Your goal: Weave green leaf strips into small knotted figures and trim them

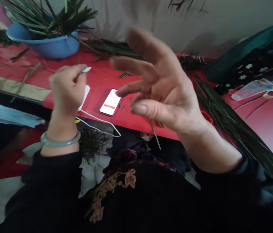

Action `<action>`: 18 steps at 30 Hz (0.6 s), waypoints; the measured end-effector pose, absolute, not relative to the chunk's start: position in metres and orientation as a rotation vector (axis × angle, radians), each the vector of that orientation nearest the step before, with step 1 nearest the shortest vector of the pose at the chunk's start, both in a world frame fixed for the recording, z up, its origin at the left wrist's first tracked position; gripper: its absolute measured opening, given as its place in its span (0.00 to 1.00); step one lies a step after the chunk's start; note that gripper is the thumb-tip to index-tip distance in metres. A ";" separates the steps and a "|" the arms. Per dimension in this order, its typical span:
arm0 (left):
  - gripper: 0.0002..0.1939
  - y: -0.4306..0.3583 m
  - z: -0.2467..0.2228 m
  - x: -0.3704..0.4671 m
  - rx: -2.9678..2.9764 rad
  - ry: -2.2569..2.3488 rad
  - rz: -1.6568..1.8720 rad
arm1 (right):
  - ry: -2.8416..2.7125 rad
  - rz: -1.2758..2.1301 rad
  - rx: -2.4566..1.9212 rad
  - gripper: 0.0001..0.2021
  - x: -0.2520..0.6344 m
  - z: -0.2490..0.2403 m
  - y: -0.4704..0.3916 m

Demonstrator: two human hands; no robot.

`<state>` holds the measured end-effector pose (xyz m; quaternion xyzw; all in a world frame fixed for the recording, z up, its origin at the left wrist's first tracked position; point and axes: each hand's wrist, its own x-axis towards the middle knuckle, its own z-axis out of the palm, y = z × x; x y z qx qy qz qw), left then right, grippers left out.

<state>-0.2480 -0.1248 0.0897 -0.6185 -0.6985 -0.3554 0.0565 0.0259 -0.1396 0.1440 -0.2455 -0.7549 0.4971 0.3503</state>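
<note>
My left hand (67,85), with a pale green bangle (61,141) at the wrist, is closed in a pinch, and the small white plug of a charging cable (86,69) sticks out past the thumb. Below this hand lies a flat white device (85,97), partly hidden, and the white cord (99,121) loops over the table's front edge. A phone (110,102) with a lit white screen and an orange button lies on the red tabletop (97,79). Raised above the table to the right, my right hand (165,81) is open, palm showing, fingers apart, slightly blurred, and holds nothing.
A blue basin (51,47) full of long green leaves stands at the back left. More leaf strips (225,119) lie in a long pile at right, near a clear plastic cup (250,90) and dark flowered cloth (255,61). Leaf scraps (92,142) litter the floor.
</note>
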 end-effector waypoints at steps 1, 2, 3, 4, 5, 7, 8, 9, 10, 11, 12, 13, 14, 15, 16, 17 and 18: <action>0.18 -0.111 0.082 -0.250 -1.857 -2.134 -0.995 | -1.897 1.246 -0.645 0.35 0.027 0.141 -0.135; 0.18 -0.095 0.072 -0.253 -1.842 -2.187 -0.920 | -1.852 1.223 -0.691 0.35 0.030 0.136 -0.129; 0.18 -0.078 0.062 -0.256 -1.847 -2.256 -0.841 | -1.813 1.219 -0.768 0.34 0.034 0.129 -0.123; 0.19 -0.060 0.051 -0.260 -1.868 -2.312 -0.762 | -1.776 1.234 -0.850 0.33 0.040 0.120 -0.116; 0.19 -0.042 0.040 -0.263 -1.879 -2.350 -0.698 | -1.743 1.251 -0.907 0.32 0.046 0.110 -0.110; 0.19 -0.011 0.020 -0.269 -1.892 -2.402 -0.612 | -1.674 1.253 -0.956 0.29 0.060 0.089 -0.098; 0.19 0.003 0.013 -0.272 -1.894 -2.420 -0.593 | -1.647 1.264 -0.967 0.27 0.066 0.080 -0.093; 0.20 0.015 0.006 -0.274 -1.904 -2.429 -0.581 | -1.617 1.278 -0.980 0.25 0.071 0.072 -0.089; 0.19 0.025 0.001 -0.276 -1.915 -2.432 -0.573 | -1.589 1.299 -0.998 0.24 0.075 0.065 -0.086; 0.19 0.034 -0.003 -0.278 -1.913 -2.440 -0.565 | -1.567 1.321 -1.009 0.23 0.078 0.059 -0.083; 0.19 0.041 -0.006 -0.280 -1.907 -2.456 -0.551 | -1.549 1.337 -1.014 0.22 0.079 0.055 -0.081; 0.19 0.047 -0.009 -0.282 -1.894 -2.482 -0.522 | -1.533 1.350 -1.018 0.21 0.081 0.052 -0.079; 0.19 0.051 -0.011 -0.284 -1.889 -2.516 -0.482 | -1.521 1.359 -1.020 0.21 0.081 0.050 -0.077; 0.19 0.054 -0.013 -0.287 -1.898 -2.542 -0.446 | -1.510 1.365 -1.022 0.20 0.082 0.048 -0.075; 0.19 0.055 -0.014 -0.290 -1.921 -2.553 -0.420 | -1.501 1.371 -1.025 0.20 0.083 0.047 -0.074; 0.20 0.055 -0.015 -0.293 -1.947 -2.556 -0.390 | -1.496 1.377 -1.030 0.20 0.084 0.045 -0.072; 0.20 0.053 -0.016 -0.296 -1.965 -2.554 -0.360 | -1.493 1.382 -1.036 0.20 0.085 0.043 -0.070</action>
